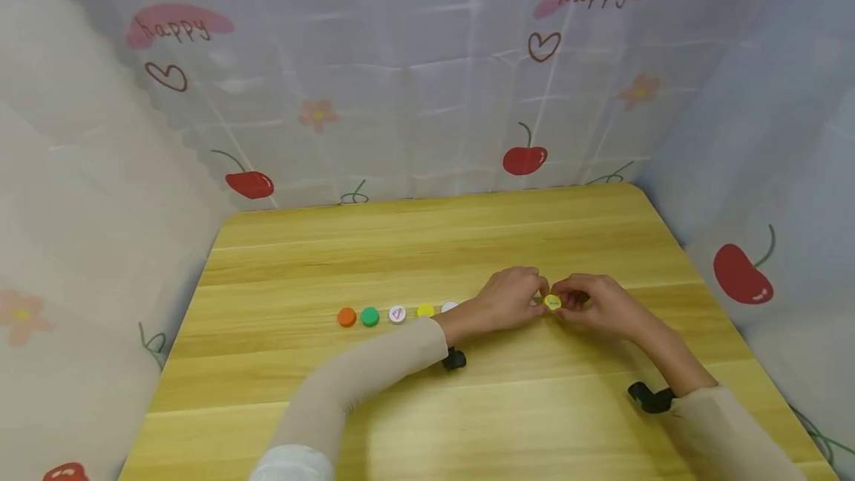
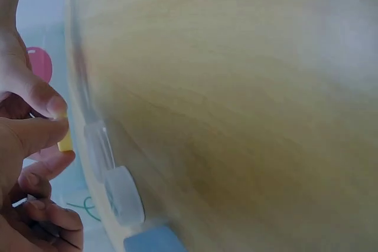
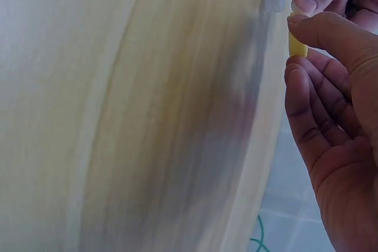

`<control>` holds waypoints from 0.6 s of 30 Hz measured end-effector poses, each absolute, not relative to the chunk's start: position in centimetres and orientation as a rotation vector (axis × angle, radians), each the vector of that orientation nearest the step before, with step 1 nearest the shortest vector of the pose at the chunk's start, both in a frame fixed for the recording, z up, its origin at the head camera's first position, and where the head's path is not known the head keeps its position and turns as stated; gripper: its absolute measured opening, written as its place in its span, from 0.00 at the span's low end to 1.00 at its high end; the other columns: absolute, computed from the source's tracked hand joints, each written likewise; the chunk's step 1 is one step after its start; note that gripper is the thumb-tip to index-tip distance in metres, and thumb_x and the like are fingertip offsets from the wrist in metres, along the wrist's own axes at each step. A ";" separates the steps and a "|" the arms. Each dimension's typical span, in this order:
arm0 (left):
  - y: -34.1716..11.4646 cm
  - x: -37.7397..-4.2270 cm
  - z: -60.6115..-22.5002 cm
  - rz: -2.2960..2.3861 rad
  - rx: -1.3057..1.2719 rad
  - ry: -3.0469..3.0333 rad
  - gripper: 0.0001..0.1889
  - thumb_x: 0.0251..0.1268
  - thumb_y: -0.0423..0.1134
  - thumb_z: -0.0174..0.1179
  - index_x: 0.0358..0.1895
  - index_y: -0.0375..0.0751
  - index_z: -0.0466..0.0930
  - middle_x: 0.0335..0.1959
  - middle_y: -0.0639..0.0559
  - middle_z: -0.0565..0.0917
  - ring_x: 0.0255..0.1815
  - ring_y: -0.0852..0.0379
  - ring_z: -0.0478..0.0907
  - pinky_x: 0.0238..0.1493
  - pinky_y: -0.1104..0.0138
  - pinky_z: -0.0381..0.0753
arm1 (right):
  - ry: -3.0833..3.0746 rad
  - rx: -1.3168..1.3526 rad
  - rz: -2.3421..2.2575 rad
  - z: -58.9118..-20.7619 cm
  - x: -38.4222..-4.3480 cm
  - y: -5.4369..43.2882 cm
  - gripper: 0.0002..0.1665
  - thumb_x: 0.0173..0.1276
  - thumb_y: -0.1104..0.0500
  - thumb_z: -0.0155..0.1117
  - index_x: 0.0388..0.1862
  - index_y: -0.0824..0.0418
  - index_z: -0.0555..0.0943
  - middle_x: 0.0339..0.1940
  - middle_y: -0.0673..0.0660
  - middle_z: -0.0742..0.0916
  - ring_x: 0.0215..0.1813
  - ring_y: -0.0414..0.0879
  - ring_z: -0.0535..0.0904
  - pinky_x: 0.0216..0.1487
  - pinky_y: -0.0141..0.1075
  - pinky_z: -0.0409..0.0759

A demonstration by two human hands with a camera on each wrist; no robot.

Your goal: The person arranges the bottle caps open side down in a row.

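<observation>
A small round yellow bottle cap (image 1: 552,302) with printing on its face is held up between the two hands at the right of the row. My right hand (image 1: 597,304) pinches it between thumb and fingers, as the right wrist view shows. From the other side my left hand (image 1: 509,297) pinches its edge too, the thumbs close together. To the left, a row of caps lies on the table: an orange cap (image 1: 346,317), a green cap (image 1: 370,317), a printed white cap (image 1: 397,314), another yellow cap (image 1: 425,311) and a white cap (image 1: 450,306) partly behind the left wrist.
The wood-grain table (image 1: 414,251) meets a printed curtain (image 1: 407,110) at its back edge. A black device (image 1: 454,358) sits under the left wrist and another black device (image 1: 649,397) by the right. A blue thing (image 2: 155,240) shows beside the caps in the left wrist view.
</observation>
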State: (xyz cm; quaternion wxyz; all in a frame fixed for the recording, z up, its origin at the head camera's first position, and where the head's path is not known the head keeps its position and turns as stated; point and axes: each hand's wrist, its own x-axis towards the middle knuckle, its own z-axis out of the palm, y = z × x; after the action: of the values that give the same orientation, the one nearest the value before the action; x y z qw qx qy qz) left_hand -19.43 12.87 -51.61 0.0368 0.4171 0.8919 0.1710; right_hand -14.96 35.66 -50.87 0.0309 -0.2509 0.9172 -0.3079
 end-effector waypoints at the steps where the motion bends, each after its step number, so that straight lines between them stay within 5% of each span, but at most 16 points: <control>1: 13.0 -19.5 -51.7 0.531 1.265 2.734 0.12 0.73 0.53 0.71 0.51 0.54 0.91 0.43 0.62 0.85 0.38 0.68 0.78 0.32 0.77 0.74 | 2.819 -0.769 -0.951 -51.1 -15.1 35.7 0.16 0.64 0.62 0.83 0.50 0.59 0.90 0.33 0.44 0.87 0.35 0.33 0.80 0.38 0.31 0.84; 18: 12.5 -18.7 -52.6 0.599 1.101 2.675 0.18 0.71 0.56 0.70 0.57 0.54 0.90 0.47 0.61 0.86 0.42 0.66 0.79 0.35 0.74 0.76 | 2.728 -0.682 -0.990 -52.8 -15.1 35.7 0.16 0.65 0.57 0.83 0.48 0.58 0.87 0.36 0.49 0.87 0.37 0.39 0.81 0.39 0.32 0.83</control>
State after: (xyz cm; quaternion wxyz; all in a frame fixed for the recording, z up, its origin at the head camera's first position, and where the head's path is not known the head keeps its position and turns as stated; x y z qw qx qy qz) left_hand -18.75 12.52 -52.57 0.0937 0.3712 0.9015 0.2020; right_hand -15.10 35.67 -52.78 0.0800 -0.2281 0.9121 -0.3311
